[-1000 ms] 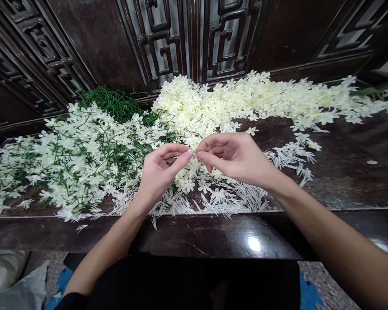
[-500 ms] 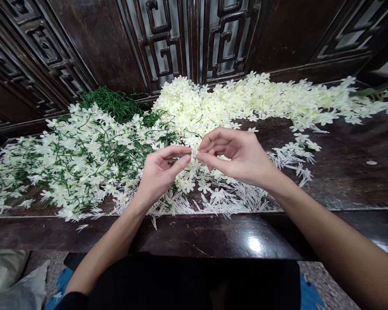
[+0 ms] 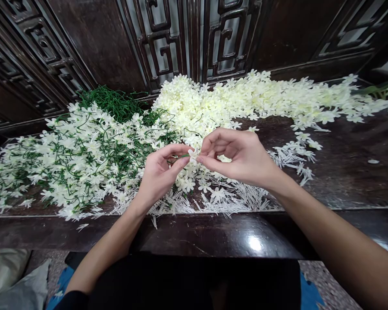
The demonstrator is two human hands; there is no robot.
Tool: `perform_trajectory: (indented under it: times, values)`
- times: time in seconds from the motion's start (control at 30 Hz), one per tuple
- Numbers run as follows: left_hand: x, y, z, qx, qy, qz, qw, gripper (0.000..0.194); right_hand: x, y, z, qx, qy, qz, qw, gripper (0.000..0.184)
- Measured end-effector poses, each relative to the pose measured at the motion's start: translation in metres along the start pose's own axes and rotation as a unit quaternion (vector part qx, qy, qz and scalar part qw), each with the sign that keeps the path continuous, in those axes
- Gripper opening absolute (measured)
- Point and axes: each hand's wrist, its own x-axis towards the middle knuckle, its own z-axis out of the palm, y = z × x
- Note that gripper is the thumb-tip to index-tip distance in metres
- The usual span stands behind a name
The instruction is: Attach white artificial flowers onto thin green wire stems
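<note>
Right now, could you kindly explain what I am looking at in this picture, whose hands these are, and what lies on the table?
There is no machine here: a person wears a camera on the head, looking forward and down, so both bare hands are the wearer's own. The left hand pinches a thin green stem between thumb and fingers. The right hand pinches a small white flower at the tip of that stem. They work over a dark wooden table. To the left lies a heap of flowers on green stems. Behind and to the right lies a pile of loose cream-white flowers. Near the front edge lie thin white pieces. A carved dark wooden panel stands behind.
</note>
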Motion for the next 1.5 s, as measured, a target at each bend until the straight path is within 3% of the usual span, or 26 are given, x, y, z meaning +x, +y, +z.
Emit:
perform_trajectory:
  times: [0.17,0.37,0.73,0.97,1.17,1.33,1.5]
  values:
    - [-0.001,0.001,0.001,0.042,0.009,-0.001,0.999,0.008,0.000,-0.002,0.000,-0.004,0.021,-0.020,1.000,0.011]
    - [-0.001,0.004,0.002,0.018,-0.003,-0.023,1.000,0.012,0.001,0.001,0.001,0.003,0.022,-0.064,0.998,0.012]
    - [0.000,0.001,0.002,0.016,0.041,-0.014,0.999,0.011,0.002,0.000,-0.005,0.007,0.017,-0.028,0.999,0.013]
    - [0.000,0.001,0.004,0.024,0.024,-0.015,0.999,0.007,0.002,-0.001,-0.006,0.007,0.010,0.000,1.000,0.007]
    - [0.000,0.003,0.003,0.013,0.039,-0.007,0.999,0.009,0.002,0.003,-0.003,-0.012,-0.047,0.034,0.998,0.044]
    - [0.000,0.004,0.002,0.013,0.039,-0.007,0.999,0.009,0.001,0.002,0.004,0.004,-0.039,0.024,0.999,0.014]
    - [0.001,0.002,0.003,0.022,0.031,-0.016,0.999,0.010,0.000,0.003,0.003,0.001,-0.028,0.022,0.999,0.008]
